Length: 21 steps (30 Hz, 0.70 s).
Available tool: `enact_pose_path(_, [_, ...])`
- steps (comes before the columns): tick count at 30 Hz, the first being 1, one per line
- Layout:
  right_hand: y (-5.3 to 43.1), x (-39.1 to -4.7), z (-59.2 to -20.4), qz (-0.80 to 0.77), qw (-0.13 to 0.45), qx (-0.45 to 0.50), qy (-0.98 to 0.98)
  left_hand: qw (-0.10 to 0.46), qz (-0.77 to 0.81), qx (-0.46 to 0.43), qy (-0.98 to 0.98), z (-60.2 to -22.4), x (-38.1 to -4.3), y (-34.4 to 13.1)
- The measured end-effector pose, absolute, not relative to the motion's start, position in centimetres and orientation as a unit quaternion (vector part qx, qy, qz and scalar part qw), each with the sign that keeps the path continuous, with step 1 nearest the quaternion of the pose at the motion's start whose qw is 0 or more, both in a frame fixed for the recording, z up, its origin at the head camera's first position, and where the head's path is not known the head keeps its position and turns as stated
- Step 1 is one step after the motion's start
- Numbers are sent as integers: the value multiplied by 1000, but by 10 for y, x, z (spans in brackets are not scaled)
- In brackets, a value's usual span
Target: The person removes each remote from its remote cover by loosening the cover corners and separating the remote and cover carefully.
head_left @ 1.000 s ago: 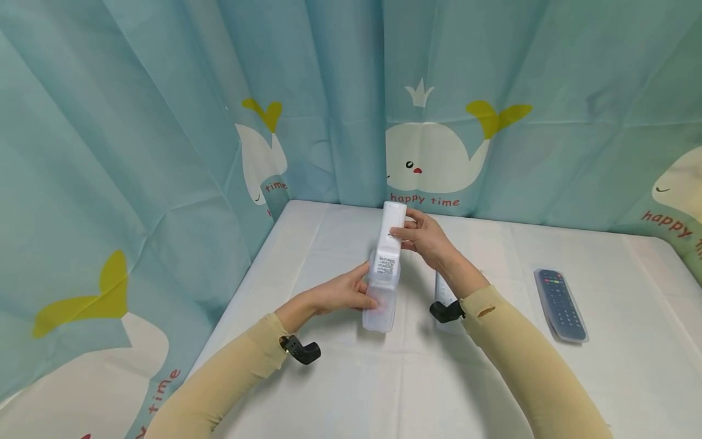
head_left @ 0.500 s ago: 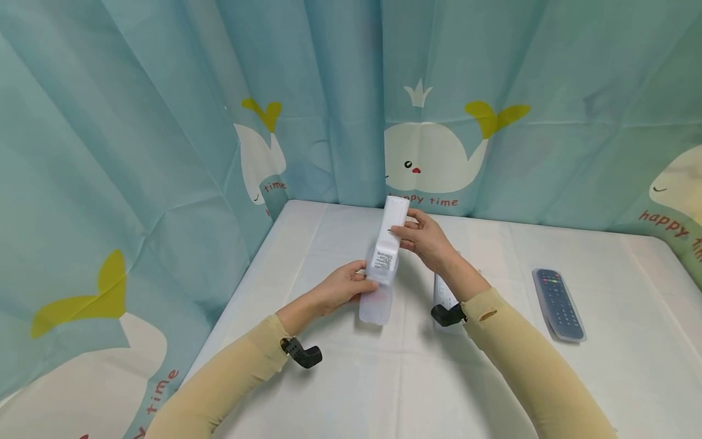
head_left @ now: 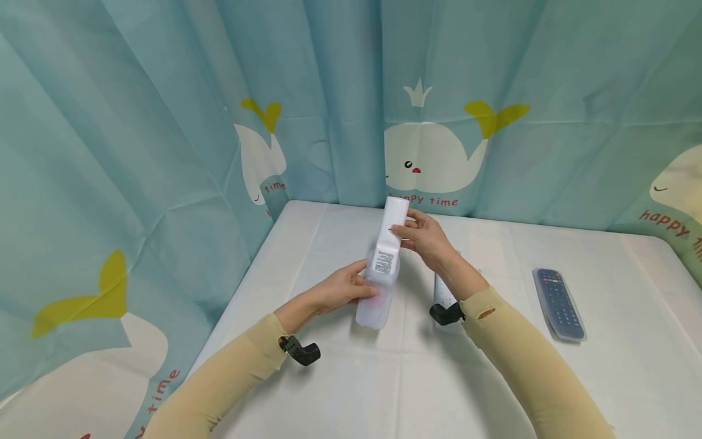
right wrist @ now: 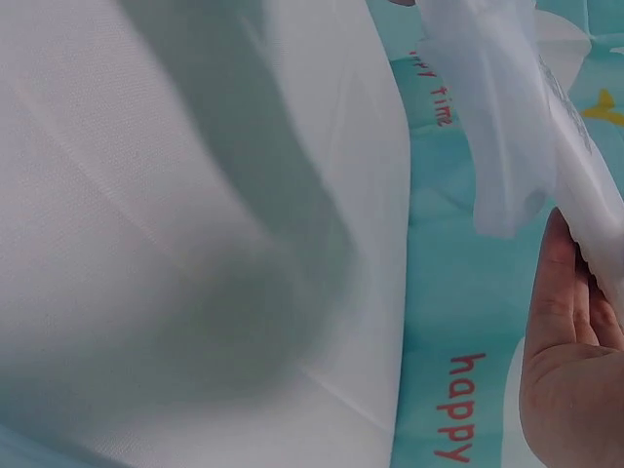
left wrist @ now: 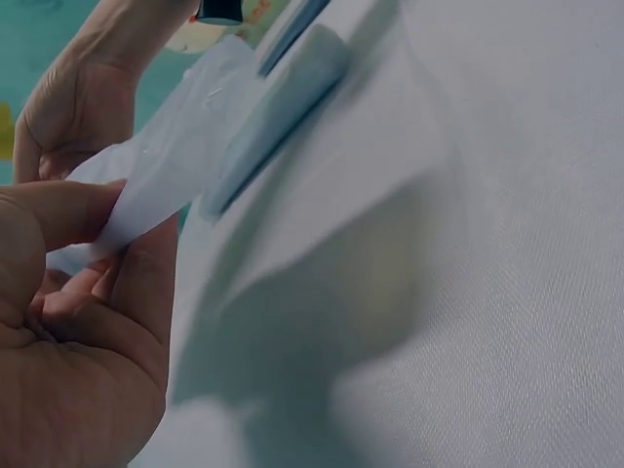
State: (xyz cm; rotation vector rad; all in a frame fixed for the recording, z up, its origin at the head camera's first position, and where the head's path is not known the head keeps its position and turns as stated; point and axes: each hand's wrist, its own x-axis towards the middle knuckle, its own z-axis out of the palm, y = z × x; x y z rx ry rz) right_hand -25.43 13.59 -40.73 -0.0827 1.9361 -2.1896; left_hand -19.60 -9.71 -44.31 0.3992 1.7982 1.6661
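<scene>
White, slim plastic remote control is held tilted above the white worktop, its far part gripped by the right hand. Its near end is overlapped with a translucent, soft plastic sleeve, pinched by the left hand, presumably so that both are kept in line; how deeply it is inserted cannot be told.

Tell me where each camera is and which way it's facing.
Head: worn on the head, facing forward and down at the white remote control and translucent cover; left hand, right hand and sleeved forearms show.
Left wrist: worn on that wrist, facing the translucent cover; left hand lower left, right hand upper left.
Right wrist: worn on that wrist, facing the white remote control and blue curtain; right hand at the right edge.
Shared: both wrist views show the translucent cover and white table.
</scene>
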Motion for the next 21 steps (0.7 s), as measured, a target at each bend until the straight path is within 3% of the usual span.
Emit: enact_pose_path(21, [136, -255, -409, -741, 111, -32, 662, 344, 626, 177, 677, -450, -198, -100])
